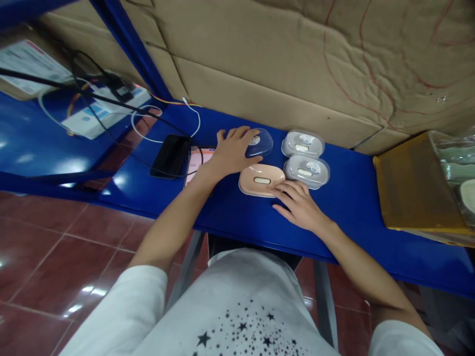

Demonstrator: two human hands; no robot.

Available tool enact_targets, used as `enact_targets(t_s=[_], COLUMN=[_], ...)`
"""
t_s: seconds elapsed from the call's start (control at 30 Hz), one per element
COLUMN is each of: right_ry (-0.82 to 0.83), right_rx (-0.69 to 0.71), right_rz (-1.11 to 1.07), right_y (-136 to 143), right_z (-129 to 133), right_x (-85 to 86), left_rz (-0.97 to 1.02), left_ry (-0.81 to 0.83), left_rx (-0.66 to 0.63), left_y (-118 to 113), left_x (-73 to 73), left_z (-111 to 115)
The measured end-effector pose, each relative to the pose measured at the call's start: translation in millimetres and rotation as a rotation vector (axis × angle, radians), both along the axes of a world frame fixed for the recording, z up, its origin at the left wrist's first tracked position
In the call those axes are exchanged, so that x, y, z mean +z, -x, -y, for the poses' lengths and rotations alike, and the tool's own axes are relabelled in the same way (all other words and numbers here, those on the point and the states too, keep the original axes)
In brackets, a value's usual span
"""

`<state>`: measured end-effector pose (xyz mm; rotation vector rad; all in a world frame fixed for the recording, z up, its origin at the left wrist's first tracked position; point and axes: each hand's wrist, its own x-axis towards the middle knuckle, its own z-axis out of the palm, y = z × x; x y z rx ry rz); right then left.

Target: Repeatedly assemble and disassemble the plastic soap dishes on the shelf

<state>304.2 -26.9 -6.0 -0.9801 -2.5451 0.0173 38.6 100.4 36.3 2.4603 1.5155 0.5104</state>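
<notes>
A peach-coloured oval dish (252, 187), which looks like a soap dish, lies uncovered on the blue table with a pale slotted piece in its middle. My right hand (300, 203) rests its fingertips at the dish's right edge, the thumb apart from it. Above and left of the dish, my left hand (235, 151) is spread at a clear plastic lid (264, 142) with a round sticker. Its fingers and thumb reach the lid's left side, and a firm grip is not visible. Two grey soap dishes, one farther back (303, 144) and one nearer (307, 171), have clear lids on.
A dark phone (170, 155) and a lit phone screen (196, 160) lie to the left among cables. A power strip (102, 113) sits farther left. An open cardboard box (411, 183) holding wrapped items stands at the right. Cardboard sheets (252, 64) line the back.
</notes>
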Motion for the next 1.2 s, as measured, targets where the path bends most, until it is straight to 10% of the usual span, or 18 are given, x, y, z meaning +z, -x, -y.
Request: enact_targets(t_s=[0.4, 0.6, 0.77, 1.2], right_ry=[0.070, 0.050, 0.067, -0.081], right_rx=[0.073, 0.050, -0.042, -0.168], right_rz=[-0.071, -0.125, -0.153, -0.247], right_y=[3, 1, 0, -3], right_z=[13, 11, 6, 10], right_x=[10.3, 11.2, 5.4, -0.1], left_rz=[-0.075, 0.072, 0.037, -0.030], left_ry=[0.158, 0.048, 0.331, 0.111], left_rx=[-0.104, -0.303, -0.672, -0.519], left_y=[-11, -4, -8, -4], left_x=[-26.3, 9.0, 27.5, 20.4], left_z=[-20, 16, 46, 39])
